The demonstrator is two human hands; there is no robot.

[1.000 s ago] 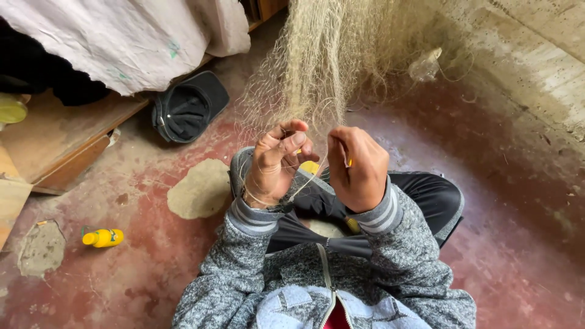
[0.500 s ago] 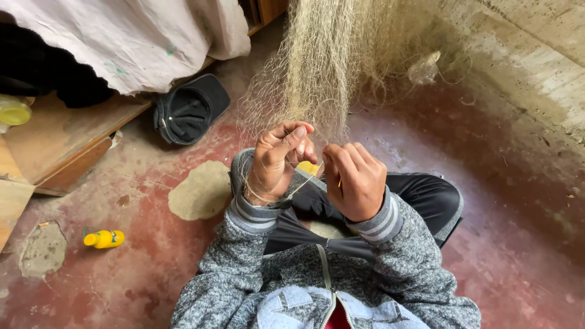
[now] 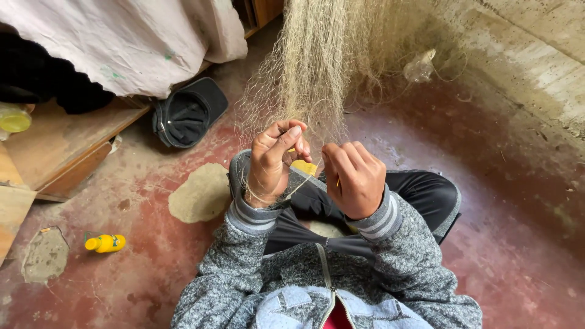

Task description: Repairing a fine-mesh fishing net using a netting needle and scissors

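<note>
A pale fishing net [image 3: 323, 67] hangs down in front of me and spreads over my knees. My left hand [image 3: 274, 159] pinches the net's mesh between thumb and forefinger, with strands draped over the wrist. Close beside it, my right hand [image 3: 353, 178] is curled shut around a thin yellow netting needle [image 3: 304, 166], most of which is hidden by the fingers. A fine thread runs between the two hands. I sit cross-legged in a grey jacket and black trousers.
A black cap [image 3: 186, 113] lies on the red, worn floor [image 3: 499, 201] at the left. A small yellow bottle [image 3: 105, 243] lies lower left. Wooden boards [image 3: 55, 152] and a white sack [image 3: 122, 42] fill the upper left. A concrete wall [image 3: 536, 55] rises at right.
My right hand has come down and closer to the left hand, and its fingers have curled tighter. The left hand keeps its pinch on the net.
</note>
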